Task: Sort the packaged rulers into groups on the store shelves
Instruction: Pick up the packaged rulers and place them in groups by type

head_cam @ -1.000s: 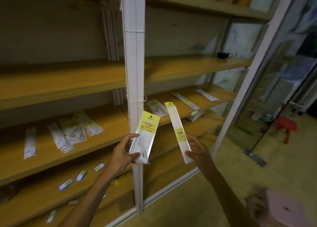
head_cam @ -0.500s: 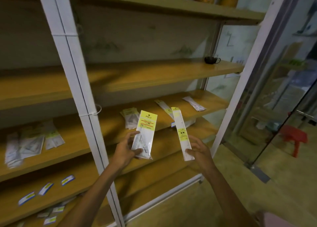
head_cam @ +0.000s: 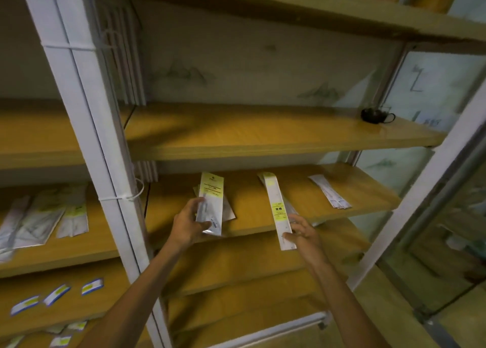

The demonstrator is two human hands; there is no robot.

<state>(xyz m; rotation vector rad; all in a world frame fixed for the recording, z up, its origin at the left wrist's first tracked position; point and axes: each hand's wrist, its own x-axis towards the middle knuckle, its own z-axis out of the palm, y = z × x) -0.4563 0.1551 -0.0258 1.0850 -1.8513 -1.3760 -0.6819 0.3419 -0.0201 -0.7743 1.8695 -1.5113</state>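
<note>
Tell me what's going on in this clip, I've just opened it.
A person stands at wooden store shelves sorting packaged rulers. The left hand grips a wide clear packet with a yellow header, held over a small pile of similar wide packets on the middle wooden shelf. The right hand holds a long narrow ruler packet with a yellow label above the same shelf, in front of other narrow packets. Neither packet has been set down yet.

The narrow ruler pack (head_cam: 278,211) in the right hand (head_cam: 302,236) carried a yellow label with two bold dark characters, too blurred to make out for sure. The wide pack (head_cam: 211,203) in the left hand (head_cam: 188,222) had a yellow header with fine print and a small logo, all too small to read.
</note>
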